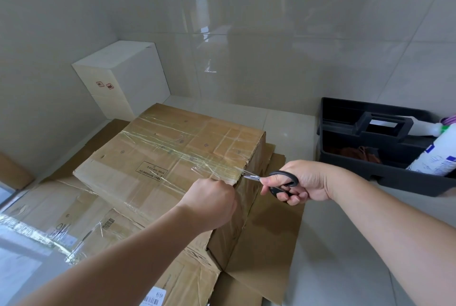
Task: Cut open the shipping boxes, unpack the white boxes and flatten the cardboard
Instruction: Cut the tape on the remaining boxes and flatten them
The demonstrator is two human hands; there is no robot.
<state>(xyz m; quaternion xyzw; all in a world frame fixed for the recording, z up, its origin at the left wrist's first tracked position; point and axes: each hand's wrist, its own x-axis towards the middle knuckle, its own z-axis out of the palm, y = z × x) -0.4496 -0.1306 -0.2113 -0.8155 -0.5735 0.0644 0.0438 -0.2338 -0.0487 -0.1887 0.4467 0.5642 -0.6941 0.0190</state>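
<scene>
Fingers of the right hand (304,183) are curled through the black loops of the scissors (276,180), with the blades nearly closed and the tips set at the taped near corner of the shipping box (170,155). The left hand (212,201) is closed into a loose fist against the same corner, just beside the blade tips; a strand of clear tape (204,170) appears to be pinched and pulled taut, though the fingertips themselves are hidden behind the knuckles.

The box is found at the centre of the frame, resting on flattened cardboard (266,244) spread over the floor. It is judged fairly stiff but worn (dents and creased panels are seen on top), and its weight cannot be told. The tape is glossy, layered and likely slippery, so a firm pinch is called for, and the cut is best taken along the seam. A white box (123,76) stands at upper left against the wall, and a black tool caddy (385,140) sits at right.
</scene>
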